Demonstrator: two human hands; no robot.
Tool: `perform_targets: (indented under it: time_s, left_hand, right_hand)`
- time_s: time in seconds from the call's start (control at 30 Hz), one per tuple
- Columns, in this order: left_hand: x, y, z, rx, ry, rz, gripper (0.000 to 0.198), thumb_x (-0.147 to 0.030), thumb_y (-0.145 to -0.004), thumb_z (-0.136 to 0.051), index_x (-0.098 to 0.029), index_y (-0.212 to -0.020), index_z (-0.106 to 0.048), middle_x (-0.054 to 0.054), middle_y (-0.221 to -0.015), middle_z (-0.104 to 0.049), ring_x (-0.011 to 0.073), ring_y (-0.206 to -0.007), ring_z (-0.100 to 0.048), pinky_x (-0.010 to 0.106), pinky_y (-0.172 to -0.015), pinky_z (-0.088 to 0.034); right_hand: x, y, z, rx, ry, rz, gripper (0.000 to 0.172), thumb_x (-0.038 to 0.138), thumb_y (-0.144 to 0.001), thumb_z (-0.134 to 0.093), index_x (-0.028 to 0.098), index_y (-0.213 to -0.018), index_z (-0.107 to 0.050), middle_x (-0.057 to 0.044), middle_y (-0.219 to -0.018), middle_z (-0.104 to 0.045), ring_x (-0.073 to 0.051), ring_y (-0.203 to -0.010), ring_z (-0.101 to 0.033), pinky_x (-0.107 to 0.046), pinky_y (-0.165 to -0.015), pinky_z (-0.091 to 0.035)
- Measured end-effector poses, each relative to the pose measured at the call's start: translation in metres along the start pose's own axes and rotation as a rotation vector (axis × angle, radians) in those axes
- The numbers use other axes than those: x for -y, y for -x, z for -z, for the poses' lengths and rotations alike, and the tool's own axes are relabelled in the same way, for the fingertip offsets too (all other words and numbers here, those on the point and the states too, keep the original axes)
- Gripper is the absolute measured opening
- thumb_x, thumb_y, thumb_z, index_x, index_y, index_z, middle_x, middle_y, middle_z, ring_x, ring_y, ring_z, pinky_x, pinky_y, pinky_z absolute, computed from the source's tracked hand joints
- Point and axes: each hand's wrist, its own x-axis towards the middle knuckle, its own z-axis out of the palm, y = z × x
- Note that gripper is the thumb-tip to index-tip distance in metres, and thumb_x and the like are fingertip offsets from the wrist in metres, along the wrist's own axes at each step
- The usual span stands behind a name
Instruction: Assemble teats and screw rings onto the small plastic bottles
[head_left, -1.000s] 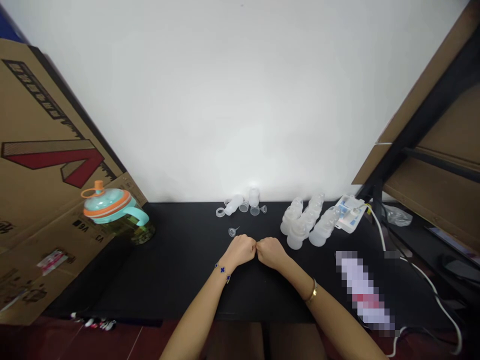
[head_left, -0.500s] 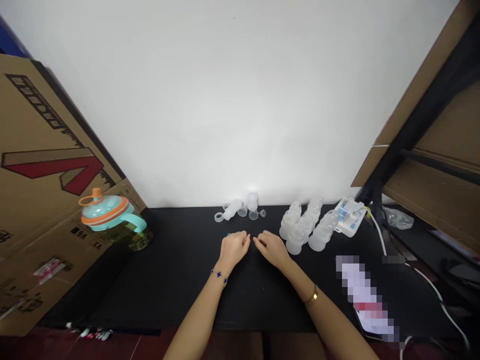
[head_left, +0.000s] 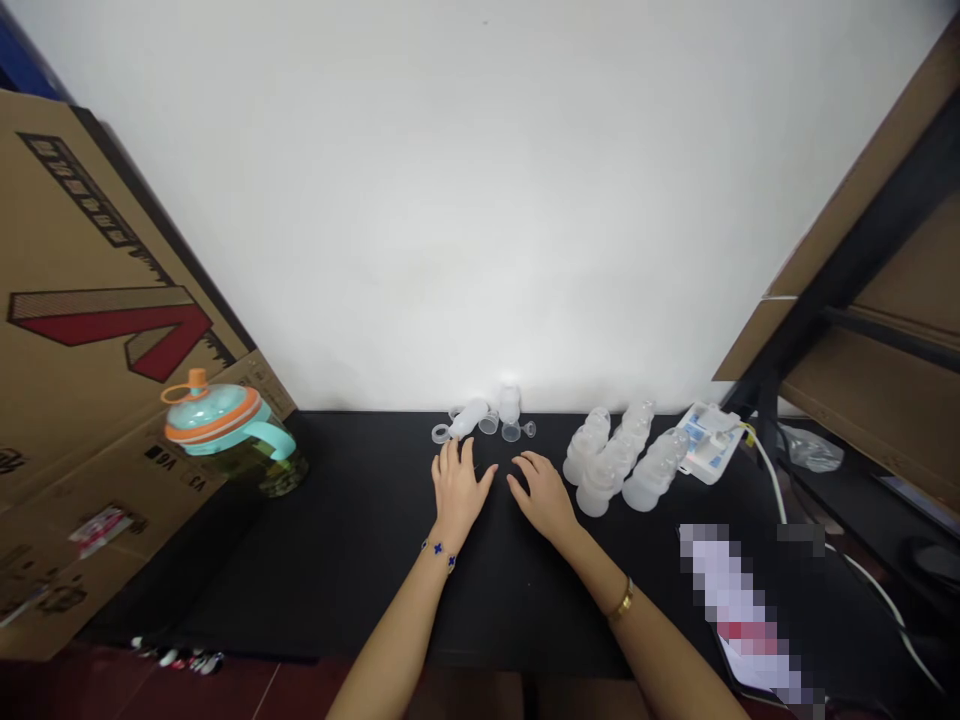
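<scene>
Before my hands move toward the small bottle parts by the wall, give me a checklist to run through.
1. The left hand is empty, flat on the black table: ok.
2. The right hand is empty, fingers spread: ok.
3. The lying small bottle sits just beyond the left hand; whether touched: cannot tell.
4. The upright small bottle stands by the wall: ok.
5. The bottle cluster is apart from the right hand: ok.
6. The water jug is far left, away from both hands: ok.
</scene>
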Motion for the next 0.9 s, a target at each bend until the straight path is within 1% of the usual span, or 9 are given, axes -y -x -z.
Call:
perform_targets:
  time_s: [0.13, 0.23, 0.37, 0.43, 0.53, 0.67, 0.77, 0.9]
  left_hand:
    - [0.0, 0.001, -0.006, 0.036, -0.029, 0.034, 0.06, -0.049, -0.096, -0.054, -0.015, -0.146, -0.05, 0.023, -0.155, -0.044, 0.0389, -0.149, -0.032, 0.062, -0.118, -0.028]
    - [-0.001, 0.0, -0.007, 0.054, -0.033, 0.058, 0.067, -0.053, -0.095, -0.054, -0.013, -0.149, -0.047, 0.025, -0.158, -0.039, 0.0419, -0.151, -0.026, 0.067, -0.118, -0.023]
    - [-0.003, -0.002, -0.007, 0.053, -0.035, 0.069, 0.076, -0.061, -0.094, -0.053, -0.012, -0.151, -0.044, 0.027, -0.16, -0.035, 0.0442, -0.152, -0.024, 0.07, -0.117, -0.021]
    - [-0.004, -0.002, -0.008, 0.048, -0.038, 0.069, 0.077, -0.063, -0.093, -0.053, -0.012, -0.151, -0.044, 0.027, -0.16, -0.035, 0.0439, -0.152, -0.024, 0.07, -0.117, -0.021]
    - [-0.005, -0.002, -0.008, 0.047, -0.036, 0.063, 0.078, -0.063, -0.093, -0.053, -0.012, -0.151, -0.045, 0.027, -0.16, -0.034, 0.0439, -0.152, -0.023, 0.071, -0.117, -0.02]
    - [-0.004, -0.002, -0.005, 0.076, -0.032, 0.077, 0.072, -0.06, -0.095, -0.052, -0.011, -0.148, -0.049, 0.027, -0.16, -0.034, 0.0446, -0.152, -0.024, 0.072, -0.116, -0.021]
    - [-0.003, -0.004, -0.001, 0.101, -0.027, 0.093, 0.061, -0.052, -0.097, -0.051, -0.011, -0.143, -0.054, 0.027, -0.157, -0.041, 0.0444, -0.151, -0.027, 0.073, -0.115, -0.022]
    - [0.0, -0.008, 0.006, 0.056, 0.041, 0.095, 0.048, -0.044, -0.098, -0.052, -0.017, -0.137, -0.059, 0.021, -0.154, -0.047, 0.0409, -0.15, -0.03, 0.074, -0.116, -0.019]
  right_hand:
    - [-0.009, -0.004, -0.01, 0.007, 0.027, -0.074, 0.041, 0.032, -0.1, -0.047, 0.013, -0.134, -0.061, -0.019, -0.14, -0.059, -0.033, -0.134, -0.052, -0.049, -0.111, -0.044]
    - [-0.014, -0.009, -0.015, 0.045, 0.035, -0.146, 0.047, 0.034, -0.101, -0.045, 0.013, -0.141, -0.056, -0.019, -0.15, -0.051, -0.034, -0.143, -0.042, -0.05, -0.116, -0.038]
    - [-0.017, -0.022, -0.02, 0.149, 0.032, -0.242, 0.054, 0.034, -0.1, -0.045, 0.011, -0.148, -0.048, -0.019, -0.156, -0.045, -0.034, -0.148, -0.036, -0.049, -0.118, -0.034]
    - [-0.016, -0.032, -0.021, 0.157, 0.038, -0.26, 0.054, 0.031, -0.099, -0.044, 0.009, -0.148, -0.047, -0.02, -0.156, -0.044, -0.033, -0.149, -0.034, -0.048, -0.119, -0.032]
    - [-0.013, -0.045, -0.024, 0.13, 0.052, -0.319, 0.05, 0.027, -0.098, -0.044, 0.013, -0.146, -0.05, -0.019, -0.157, -0.043, -0.033, -0.148, -0.034, -0.05, -0.116, -0.034]
    - [-0.01, -0.055, -0.031, 0.152, 0.046, -0.41, 0.047, 0.025, -0.097, -0.045, 0.016, -0.142, -0.054, -0.017, -0.159, -0.041, -0.036, -0.148, -0.033, -0.055, -0.116, -0.03]
    - [-0.01, -0.059, -0.034, 0.17, 0.019, -0.444, 0.046, 0.024, -0.097, -0.045, 0.016, -0.141, -0.055, -0.017, -0.158, -0.042, -0.035, -0.148, -0.033, -0.057, -0.117, -0.027]
    - [-0.011, -0.061, -0.03, 0.182, 0.005, -0.449, 0.047, 0.024, -0.098, -0.043, 0.013, -0.142, -0.055, -0.018, -0.156, -0.045, -0.035, -0.148, -0.034, -0.059, -0.118, -0.026]
